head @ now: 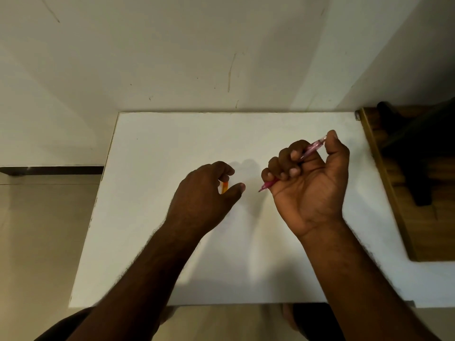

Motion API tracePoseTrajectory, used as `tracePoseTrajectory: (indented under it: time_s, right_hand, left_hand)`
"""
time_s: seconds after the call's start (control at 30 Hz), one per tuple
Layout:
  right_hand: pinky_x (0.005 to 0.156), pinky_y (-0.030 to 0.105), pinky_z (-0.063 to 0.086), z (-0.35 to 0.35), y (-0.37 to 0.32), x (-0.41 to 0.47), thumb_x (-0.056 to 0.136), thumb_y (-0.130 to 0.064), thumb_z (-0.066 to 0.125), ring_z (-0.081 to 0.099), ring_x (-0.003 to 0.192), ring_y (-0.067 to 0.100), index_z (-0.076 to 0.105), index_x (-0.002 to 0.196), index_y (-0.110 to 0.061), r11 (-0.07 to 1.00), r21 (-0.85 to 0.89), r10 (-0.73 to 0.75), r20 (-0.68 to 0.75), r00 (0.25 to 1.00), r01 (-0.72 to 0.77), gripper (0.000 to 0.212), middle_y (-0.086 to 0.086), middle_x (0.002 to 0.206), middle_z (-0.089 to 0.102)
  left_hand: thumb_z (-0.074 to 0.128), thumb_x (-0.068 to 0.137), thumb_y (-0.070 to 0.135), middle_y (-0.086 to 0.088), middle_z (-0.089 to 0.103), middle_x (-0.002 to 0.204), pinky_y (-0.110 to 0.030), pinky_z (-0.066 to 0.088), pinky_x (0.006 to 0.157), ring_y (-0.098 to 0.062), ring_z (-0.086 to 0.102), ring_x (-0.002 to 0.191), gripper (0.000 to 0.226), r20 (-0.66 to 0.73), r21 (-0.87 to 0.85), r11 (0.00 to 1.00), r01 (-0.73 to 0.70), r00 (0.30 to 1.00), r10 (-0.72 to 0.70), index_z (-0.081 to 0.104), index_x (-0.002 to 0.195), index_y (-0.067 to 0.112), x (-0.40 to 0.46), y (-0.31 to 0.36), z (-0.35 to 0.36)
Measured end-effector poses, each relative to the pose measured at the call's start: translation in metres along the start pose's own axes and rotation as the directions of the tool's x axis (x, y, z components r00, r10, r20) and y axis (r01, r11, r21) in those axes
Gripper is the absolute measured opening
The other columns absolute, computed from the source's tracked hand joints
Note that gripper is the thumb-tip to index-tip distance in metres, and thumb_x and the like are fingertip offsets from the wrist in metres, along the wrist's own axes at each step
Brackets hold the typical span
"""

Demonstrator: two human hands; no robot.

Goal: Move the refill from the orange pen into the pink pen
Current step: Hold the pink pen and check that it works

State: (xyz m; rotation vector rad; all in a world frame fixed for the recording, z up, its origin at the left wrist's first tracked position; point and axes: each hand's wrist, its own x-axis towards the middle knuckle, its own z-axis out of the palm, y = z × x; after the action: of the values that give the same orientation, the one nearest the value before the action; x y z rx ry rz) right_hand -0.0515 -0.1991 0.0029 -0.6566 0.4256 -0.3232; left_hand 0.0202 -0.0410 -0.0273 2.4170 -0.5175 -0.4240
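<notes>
Right hand [312, 178] fisted round pink pen [310, 151]; left hand [204, 190] pinching orange pen [224, 187] over tabletop [172, 143]. Keep both steady; uncap gently.

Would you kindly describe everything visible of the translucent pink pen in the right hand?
The translucent pink plastic pen is slim and looks like glossy plastic. The right hand grips it in a closed fist, fingers wrapped round its middle, thumb resting at its paler upper end. It slants, with the pointed dark tip low and toward the left hand, the top end up and away. It is held above the white table, not touching it.
</notes>
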Motion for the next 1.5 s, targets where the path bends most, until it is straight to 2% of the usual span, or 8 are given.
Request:
tracePoseTrajectory:
  time_s: [0.27,0.7,0.9,1.03,1.17,1.33,1.5]
  right_hand:
    - [0.061,0.034,0.036,-0.0025,-0.0016,0.0001,0.096,-0.057,0.038,0.029,0.057,0.018,0.055,0.066,-0.013,0.996,0.079,0.029,0.024,0.999,-0.031,0.056,0.000,0.055,0.037]
    - [0.061,0.035,0.035,-0.0025,-0.0035,-0.0011,0.096,-0.056,0.037,0.026,0.059,0.019,0.049,0.066,-0.014,0.989,0.142,0.039,0.066,0.997,-0.048,0.053,-0.001,0.057,0.034]
    - [0.059,0.034,0.034,-0.0038,-0.0033,-0.0011,0.095,-0.054,0.037,0.025,0.057,0.020,0.045,0.064,-0.013,0.989,0.142,0.035,0.039,0.999,-0.040,0.051,-0.001,0.056,0.031]
    - [0.060,0.033,0.034,-0.0036,-0.0030,-0.0016,0.095,-0.060,0.038,0.024,0.058,0.020,0.047,0.065,-0.013,0.987,0.155,0.039,0.030,0.999,-0.043,0.056,0.000,0.057,0.031]
    - [0.059,0.033,0.035,-0.0032,-0.0027,-0.0013,0.095,-0.055,0.038,0.025,0.056,0.019,0.046,0.063,-0.014,0.990,0.135,0.044,0.025,0.999,-0.047,0.053,-0.001,0.054,0.031]
    - [0.059,0.033,0.034,-0.0035,-0.0028,-0.0015,0.094,-0.059,0.039,0.024,0.057,0.019,0.048,0.065,-0.013,0.990,0.137,0.044,0.015,0.999,-0.046,0.055,-0.001,0.056,0.031]
    - [0.059,0.033,0.035,-0.0036,-0.0023,-0.0015,0.094,-0.058,0.038,0.025,0.056,0.020,0.050,0.066,-0.013,0.989,0.142,0.034,0.031,0.999,-0.039,0.055,-0.001,0.055,0.030]
  left_hand:
    - [0.069,0.086,0.050,0.011,0.063,0.123,-0.026,0.042,0.083,-0.011,0.062,0.108,0.044,-0.094,-0.008,1.000,-0.005,0.996,0.004,0.059,0.126,0.033,-0.0005,-0.0020,-0.0014]
    - [0.070,0.087,0.048,0.011,0.063,0.121,-0.026,0.042,0.082,-0.010,0.062,0.104,0.045,-0.096,-0.021,1.000,-0.011,0.995,0.009,0.059,0.127,0.030,-0.0004,-0.0023,-0.0023]
    - [0.069,0.087,0.048,0.012,0.062,0.118,-0.027,0.043,0.082,-0.009,0.061,0.102,0.045,-0.094,-0.022,1.000,-0.015,0.996,0.013,0.058,0.126,0.030,-0.0010,-0.0021,-0.0026]
    - [0.069,0.087,0.048,0.012,0.063,0.119,-0.027,0.043,0.083,-0.010,0.061,0.104,0.045,-0.092,-0.023,1.000,-0.009,0.996,0.007,0.059,0.127,0.030,-0.0004,-0.0017,-0.0028]
    - [0.070,0.087,0.048,0.012,0.063,0.118,-0.027,0.043,0.083,-0.010,0.061,0.102,0.045,-0.091,-0.021,1.000,-0.007,0.996,0.005,0.059,0.126,0.029,-0.0007,-0.0010,-0.0029]
    - [0.070,0.087,0.048,0.012,0.063,0.117,-0.029,0.046,0.085,-0.011,0.061,0.103,0.046,-0.086,-0.021,1.000,-0.007,0.996,0.005,0.058,0.127,0.030,-0.0006,-0.0003,-0.0033]
    - [0.070,0.086,0.048,0.013,0.063,0.117,-0.026,0.042,0.082,-0.009,0.060,0.102,0.046,-0.080,-0.026,1.000,-0.005,0.997,0.003,0.058,0.127,0.030,-0.0007,-0.0004,-0.0029]
